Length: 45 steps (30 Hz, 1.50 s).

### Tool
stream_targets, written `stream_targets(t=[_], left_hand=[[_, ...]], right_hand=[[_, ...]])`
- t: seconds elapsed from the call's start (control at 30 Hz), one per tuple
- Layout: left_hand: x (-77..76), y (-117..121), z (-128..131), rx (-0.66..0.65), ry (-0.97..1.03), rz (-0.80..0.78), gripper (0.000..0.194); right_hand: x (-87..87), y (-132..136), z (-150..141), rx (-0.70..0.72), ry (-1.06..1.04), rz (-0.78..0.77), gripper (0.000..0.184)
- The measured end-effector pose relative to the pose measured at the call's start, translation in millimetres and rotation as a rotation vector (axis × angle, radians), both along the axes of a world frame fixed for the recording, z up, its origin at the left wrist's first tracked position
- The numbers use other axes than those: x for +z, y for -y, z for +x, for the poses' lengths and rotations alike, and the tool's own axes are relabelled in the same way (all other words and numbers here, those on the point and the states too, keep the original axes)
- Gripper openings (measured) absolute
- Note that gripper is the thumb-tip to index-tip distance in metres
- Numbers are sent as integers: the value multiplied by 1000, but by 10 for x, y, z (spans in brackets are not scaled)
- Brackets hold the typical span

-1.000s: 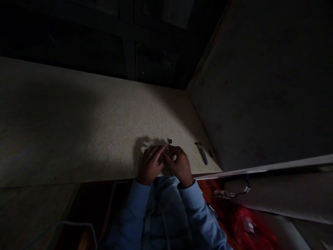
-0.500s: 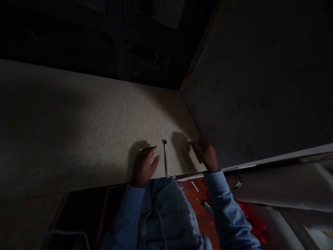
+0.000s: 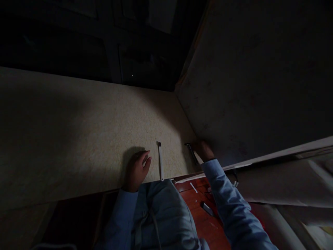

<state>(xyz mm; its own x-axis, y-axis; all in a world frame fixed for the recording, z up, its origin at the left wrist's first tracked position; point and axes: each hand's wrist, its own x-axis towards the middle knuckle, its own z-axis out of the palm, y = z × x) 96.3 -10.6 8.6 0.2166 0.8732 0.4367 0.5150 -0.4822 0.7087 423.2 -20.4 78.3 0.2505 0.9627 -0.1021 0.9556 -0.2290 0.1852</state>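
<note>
A white-handled toothbrush (image 3: 161, 162) with a dark head lies lengthwise on the pale table (image 3: 104, 128), its handle end at the front edge. To its left, my left hand (image 3: 136, 172) hovers low or rests at the table, thumb and forefinger curved and apart, holding nothing. Farther right lies a thin black razor-like tool (image 3: 191, 153) with a short crosswise head. My right hand (image 3: 204, 150) is just right of that tool, close to the wall panel; its fingers are dark and blurred, and whether they touch anything is unclear.
A dark cabinet (image 3: 111, 52) stands along the back, and a grey panel (image 3: 247, 104) rises on the right. Below the front edge are my legs (image 3: 166, 215), the red-brown floor (image 3: 205, 227), a small white strip (image 3: 193, 187) and a dark phone-like object (image 3: 207, 209).
The black razor-like tool, mostly hidden at my right hand before, now lies in view on the table with that hand beside it. My view has shifted slightly; the toothbrush stays put.
</note>
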Motion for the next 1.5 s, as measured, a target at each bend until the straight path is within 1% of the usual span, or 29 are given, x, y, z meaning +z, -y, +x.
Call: stream_targets(t=[0.13, 0.27, 0.33, 0.37, 0.43, 0.47, 0.5, 0.57, 0.67, 0.73, 0.8, 0.9, 1.0, 1.07, 1.17, 1.27, 1.33, 1.4, 1.5], left_hand=[[5, -4, -3, 1, -5, 0, 22], [9, -6, -4, -2, -9, 7, 22], [7, -8, -2, 0, -15, 9, 22], [6, -10, 0, 2, -19, 8, 22], [4, -13, 2, 9, -17, 1, 21], [4, -15, 3, 10, -13, -3, 21], [6, -16, 4, 7, -8, -7, 21], [9, -15, 4, 1, -3, -12, 21], [16, -10, 0, -4, -11, -18, 22], [20, -4, -4, -6, -14, -25, 22], [28, 2, -8, -11, -12, -29, 21], [40, 8, -12, -20, -2, -32, 21], [41, 11, -12, -20, 15, -42, 22], [34, 11, -10, -15, 20, -36, 22], [24, 10, -8, -10, 20, -30, 22], [28, 9, -8, -14, 21, -34, 22], [36, 8, -8, -16, 21, -36, 22], [43, 7, -7, -14, 20, -36, 22], [49, 4, -8, -7, 13, -35, 21]], right_hand=[[-4, 15, -25, -1, 14, 3, 26], [97, 107, -23, -23, 7, 21, 21], [167, 198, -62, -52, -13, 78, 21], [194, 248, -112, -67, -40, 130, 22], [210, 343, -295, -92, -212, 342, 25], [195, 379, -430, -55, -336, 406, 26], [167, 405, -588, -17, -455, 438, 27], [82, 418, -943, 28, -606, 409, 28], [-41, 359, -1419, 112, -607, 250, 18], [-83, 298, -1614, 91, -575, 204, 18], [-89, 245, -1705, 55, -549, 189, 16], [-66, 198, -1703, 31, -541, 177, 15], [-56, 190, -1591, 3, -546, 192, 15], [-64, 202, -1458, -39, -552, 222, 15], [-79, 238, -1184, -114, -557, 286, 18], [-82, 284, -890, -166, -556, 303, 19], [-82, 308, -740, -175, -537, 311, 20], [-86, 319, -655, -183, -497, 325, 19], [-101, 309, -640, -188, -436, 331, 19]])
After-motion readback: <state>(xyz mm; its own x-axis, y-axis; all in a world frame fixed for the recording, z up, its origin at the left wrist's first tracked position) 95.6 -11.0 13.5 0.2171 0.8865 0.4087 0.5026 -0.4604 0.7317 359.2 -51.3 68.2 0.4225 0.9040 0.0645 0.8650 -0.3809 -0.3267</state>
